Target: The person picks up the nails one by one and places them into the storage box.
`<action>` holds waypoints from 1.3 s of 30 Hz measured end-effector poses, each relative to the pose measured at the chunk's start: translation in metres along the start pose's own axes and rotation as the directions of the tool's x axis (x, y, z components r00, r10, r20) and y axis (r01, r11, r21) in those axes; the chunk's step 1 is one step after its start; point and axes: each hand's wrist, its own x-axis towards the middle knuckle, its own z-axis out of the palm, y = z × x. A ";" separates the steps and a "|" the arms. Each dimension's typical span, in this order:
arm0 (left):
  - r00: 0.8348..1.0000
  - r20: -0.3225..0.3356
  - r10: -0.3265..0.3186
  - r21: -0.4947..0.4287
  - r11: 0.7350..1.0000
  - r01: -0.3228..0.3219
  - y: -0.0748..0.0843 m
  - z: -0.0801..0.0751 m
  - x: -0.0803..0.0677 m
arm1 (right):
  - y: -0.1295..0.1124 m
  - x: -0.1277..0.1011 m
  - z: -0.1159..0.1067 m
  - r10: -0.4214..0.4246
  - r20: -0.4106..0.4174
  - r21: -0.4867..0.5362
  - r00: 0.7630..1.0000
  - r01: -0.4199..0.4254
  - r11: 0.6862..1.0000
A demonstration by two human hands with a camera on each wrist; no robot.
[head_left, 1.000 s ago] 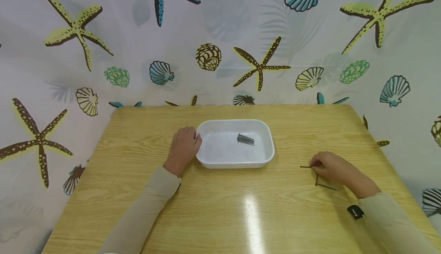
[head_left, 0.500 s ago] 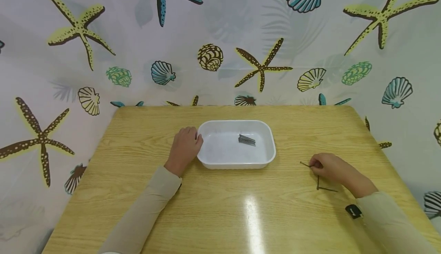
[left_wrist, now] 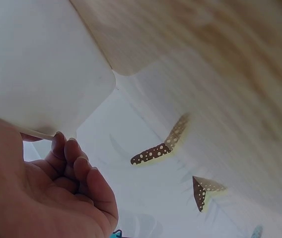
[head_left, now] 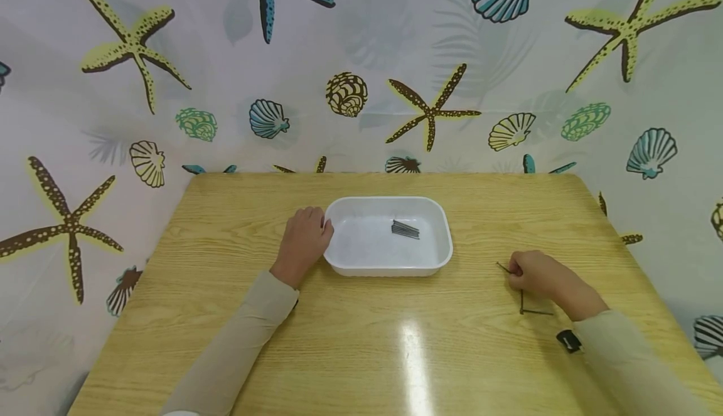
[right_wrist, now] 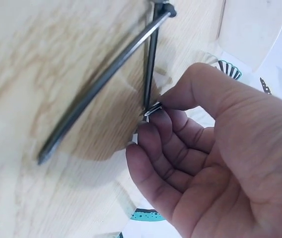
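Note:
A white tray [head_left: 437, 215] stands mid-table with several dark nails [head_left: 405, 229] lying in its right part. My left hand [head_left: 323, 231] lies against the tray's left end. In the left wrist view its curled fingers [left_wrist: 71, 156] hook under the tray rim [left_wrist: 36, 133]. To the right, my right hand [head_left: 513, 270] pinches a nail [head_left: 502, 267] between thumb and forefinger, and the nail's free end sticks out to the left. The pinched end [right_wrist: 152, 109] shows in the right wrist view. Two more nails [head_left: 522, 303] lie in an L on the wood just below that hand.
The wooden table [head_left: 361, 347] has rounded far corners and a glare patch near its front. A curtain printed with starfish and shells [head_left: 429, 105] hangs right behind it. A small black tag [head_left: 567, 341] sits on the right sleeve.
The right hand has shifted slightly and tilted the pinched nail, whose free end now points up and left. The left hand and the tray have stayed put.

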 end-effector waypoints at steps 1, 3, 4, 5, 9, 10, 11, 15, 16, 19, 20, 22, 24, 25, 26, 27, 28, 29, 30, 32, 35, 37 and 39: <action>1.000 -0.002 0.001 -0.001 1.000 -0.001 0.000 0.000 0.000 | -0.001 0.000 0.000 0.001 -0.004 0.003 1.000 -0.001 1.000; 1.000 -0.006 0.006 0.001 1.000 -0.006 0.000 0.000 0.000 | -0.001 0.000 0.001 -0.004 -0.013 0.005 1.000 0.004 1.000; 1.000 -0.011 0.008 0.000 1.000 -0.008 0.000 0.000 0.000 | -0.001 0.000 0.001 -0.008 -0.020 0.006 1.000 0.008 1.000; 1.000 -0.012 0.009 0.000 1.000 -0.009 0.000 0.000 0.000 | -0.001 0.000 0.002 -0.009 -0.030 0.005 0.999 0.009 1.000; 1.000 -0.015 0.011 0.002 1.000 -0.011 0.000 0.000 0.000 | 0.001 0.002 0.004 -0.011 -0.059 0.009 0.998 0.012 1.000; 1.000 -0.014 0.010 0.003 1.000 -0.010 0.000 0.000 0.000 | 0.001 0.002 0.005 -0.008 -0.064 0.014 0.998 0.009 1.000; 1.000 -0.010 0.009 0.003 1.000 -0.009 0.000 0.000 0.000 | 0.002 0.002 0.005 -0.007 -0.071 0.018 0.997 0.008 1.000; 1.000 0.003 -0.001 0.002 1.000 0.001 0.000 0.000 -0.001 | 0.002 0.003 0.008 -0.006 -0.094 0.033 0.996 0.010 0.999; 1.000 0.005 -0.003 0.003 1.000 0.003 0.000 0.000 -0.001 | 0.002 0.003 0.008 -0.006 -0.099 0.038 0.995 0.010 0.999; 1.000 0.005 -0.004 0.013 1.000 0.004 -0.001 0.001 -0.001 | 0.001 0.003 0.009 -0.008 -0.115 0.043 0.993 0.013 0.999; 1.000 0.003 -0.001 0.016 1.000 0.001 -0.001 0.001 -0.001 | 0.001 0.003 0.009 -0.010 -0.122 0.043 0.992 0.015 0.999; 1.000 -0.005 0.005 0.017 1.000 -0.005 -0.001 0.001 -0.001 | 0.000 0.003 0.009 -0.018 -0.144 0.041 0.989 0.024 0.999; 1.000 -0.012 0.011 0.016 1.000 -0.011 -0.001 0.001 -0.001 | -0.001 0.003 0.009 -0.026 -0.163 0.043 0.986 0.034 0.998; 1.000 -0.012 0.012 0.015 1.000 -0.012 -0.001 0.001 -0.001 | -0.001 0.003 0.008 -0.030 -0.173 0.045 0.984 0.039 0.998; 1.000 -0.012 0.012 0.014 1.000 -0.011 -0.001 0.001 -0.001 | -0.001 0.003 0.008 -0.036 -0.182 0.047 0.983 0.045 0.998; 1.000 -0.011 0.012 0.012 1.000 -0.012 -0.001 0.001 -0.001 | -0.002 0.003 0.008 -0.038 -0.189 0.051 0.981 0.049 0.998; 1.000 -0.011 0.011 0.010 1.000 -0.011 -0.001 0.001 -0.001 | -0.003 0.002 0.007 -0.042 -0.195 0.051 0.980 0.053 0.997; 1.000 -0.010 0.010 0.008 1.000 -0.010 -0.001 0.001 -0.001 | -0.004 0.002 0.006 -0.046 -0.200 0.052 0.979 0.057 0.997; 1.000 -0.007 0.008 0.006 1.000 -0.008 -0.001 0.001 -0.001 | -0.004 0.003 0.006 -0.049 -0.205 0.055 0.978 0.061 0.997; 1.000 -0.008 0.009 0.001 1.000 -0.009 -0.001 0.002 -0.001 | -0.005 0.003 0.005 -0.054 -0.213 0.054 0.976 0.067 0.996; 1.000 -0.016 0.016 -0.002 1.000 -0.016 -0.002 0.002 -0.001 | -0.006 0.006 0.005 -0.057 -0.225 0.056 0.973 0.072 0.996; 0.999 -0.025 0.020 -0.002 1.000 -0.020 -0.002 0.002 -0.001 | -0.007 0.007 0.004 -0.056 -0.234 0.060 0.971 0.071 0.996; 0.999 -0.035 0.023 0.000 1.000 -0.023 -0.002 0.003 -0.001 | -0.009 0.008 0.004 -0.055 -0.244 0.062 0.968 0.072 0.996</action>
